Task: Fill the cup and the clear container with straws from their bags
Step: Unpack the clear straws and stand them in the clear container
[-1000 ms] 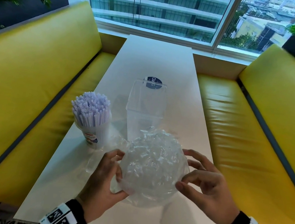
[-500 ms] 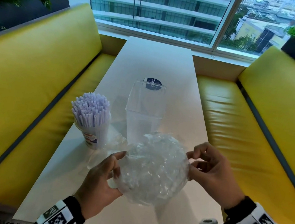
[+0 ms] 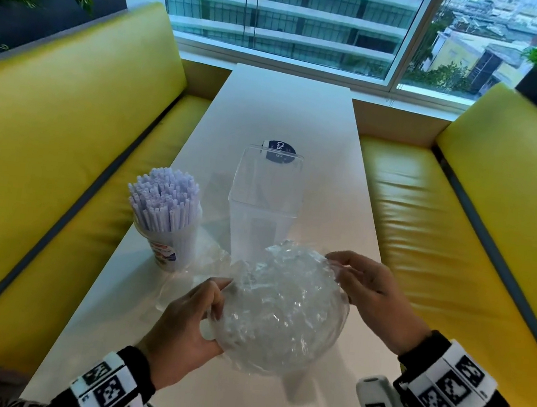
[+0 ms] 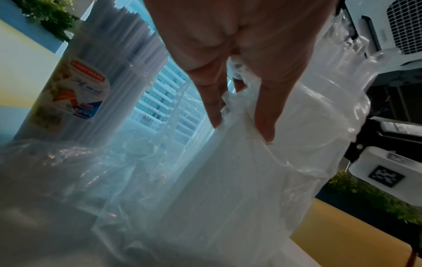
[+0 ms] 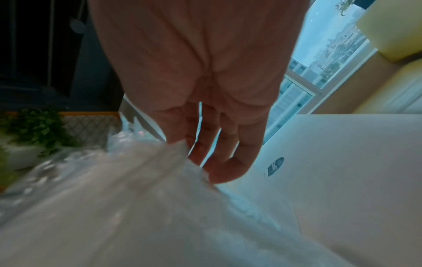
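A round clear plastic bag of clear straws stands on end near the table's front, its top facing me. My left hand grips the bag's left side, fingers and thumb pinching the plastic. My right hand holds the bag's upper right edge, fingers curled on the film. Behind the bag stands the empty clear container. To its left the cup is packed with white straws.
An empty crumpled clear bag lies between the cup and my left hand. A dark round sticker sits on the white table behind the container. Yellow benches flank the table on both sides.
My right hand has shifted from the bag's lower right up to its upper right edge and closed on the plastic. The left hand keeps its grip; the bag stays in place.
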`<state>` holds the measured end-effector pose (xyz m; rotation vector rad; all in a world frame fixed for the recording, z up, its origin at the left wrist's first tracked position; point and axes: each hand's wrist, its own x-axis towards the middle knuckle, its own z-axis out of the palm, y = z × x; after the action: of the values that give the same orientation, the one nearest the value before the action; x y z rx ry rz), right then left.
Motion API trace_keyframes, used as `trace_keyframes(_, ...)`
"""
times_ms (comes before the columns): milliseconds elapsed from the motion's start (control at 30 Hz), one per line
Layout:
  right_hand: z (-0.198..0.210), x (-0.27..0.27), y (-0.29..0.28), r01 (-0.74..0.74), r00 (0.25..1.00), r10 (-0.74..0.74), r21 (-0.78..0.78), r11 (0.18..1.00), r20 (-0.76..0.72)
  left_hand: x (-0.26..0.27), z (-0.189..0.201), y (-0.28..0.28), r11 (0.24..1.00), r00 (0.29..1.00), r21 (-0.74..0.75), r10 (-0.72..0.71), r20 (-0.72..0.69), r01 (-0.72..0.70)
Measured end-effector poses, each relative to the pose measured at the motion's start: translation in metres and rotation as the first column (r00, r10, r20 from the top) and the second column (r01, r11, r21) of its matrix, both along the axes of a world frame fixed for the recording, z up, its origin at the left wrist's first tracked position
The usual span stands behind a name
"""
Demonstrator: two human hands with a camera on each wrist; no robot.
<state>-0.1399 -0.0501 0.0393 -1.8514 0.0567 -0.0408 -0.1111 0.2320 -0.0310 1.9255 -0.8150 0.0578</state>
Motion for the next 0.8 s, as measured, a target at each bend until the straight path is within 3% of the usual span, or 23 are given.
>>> trace_keyframes(167,-0.001,0.010,-0.007,-0.114,0.993,0.111,-0.150,0.982,-0.028,-0.001,-0.002,0.001,1.000,0.998,-0.013,-0.018,-0.065,0.017)
trace_keyframes(367,-0.013,0.019,-0.002,-0.122,0.990,0.110,-0.158,0.980,-0.084,0.001,0.009,0.001,0.997,0.990,0.026,-0.065,-0.129,0.069)
trace_keyframes(500,-0.026,0.015,-0.012,-0.187,0.982,0.165,-0.446,0.875,-0.087,0.009,0.006,0.002,0.992,0.988,0.095,-0.075,-0.134,0.088)
trace_keyframes(667,-0.032,0.001,-0.011,-0.173,0.974,0.227,-0.573,0.801,0.023,0.017,-0.002,-0.003,0.982,0.995,0.171,-0.072,-0.075,0.084)
trace_keyframes(733,-0.036,-0.003,-0.015,-0.212,0.971,0.238,-0.573,0.792,-0.031,0.015,-0.007,0.000,0.975,0.994,0.202,-0.074,-0.076,0.089)
trace_keyframes(800,-0.034,-0.010,-0.020,-0.279,0.960,0.247,-0.450,0.848,-0.129,0.013,-0.008,0.001,0.977,0.985,0.187,-0.070,-0.157,0.100)
